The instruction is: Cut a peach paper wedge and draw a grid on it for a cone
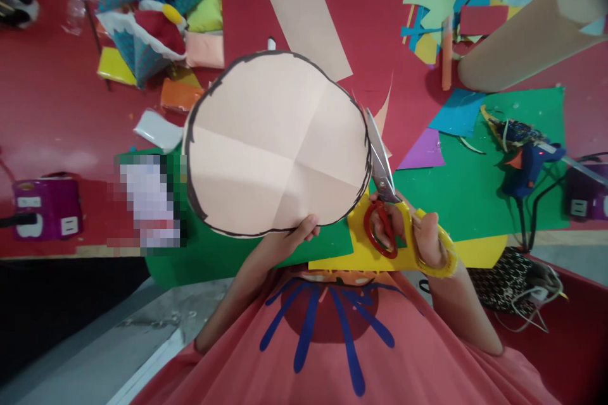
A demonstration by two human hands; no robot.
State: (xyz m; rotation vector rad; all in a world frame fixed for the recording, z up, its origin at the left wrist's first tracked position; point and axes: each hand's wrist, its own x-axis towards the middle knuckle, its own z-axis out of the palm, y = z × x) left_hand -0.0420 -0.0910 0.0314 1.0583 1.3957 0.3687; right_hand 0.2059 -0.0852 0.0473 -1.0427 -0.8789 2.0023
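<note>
A large rounded piece of cream paper [266, 145] with a black marker outline and fold creases faces up in front of me. My left hand [304, 231] pinches its bottom edge, thumb on top and fingers beneath. Scissors [386, 183] with a red and a yellow handle loop are in my right hand [413, 231], fingers through the loops. Their blades point up and away, along the paper's right edge. A thin cream offcut [384, 114] lies beside the blades.
Beyond the paper is a cream strip [304, 12]. A cardboard tube [513, 44], colored scraps [441, 0] and a blue glue gun [527, 168] are at right. Clay packets [204, 16] and patterned cones [142, 44] lie at left, above a purple power socket [47, 209].
</note>
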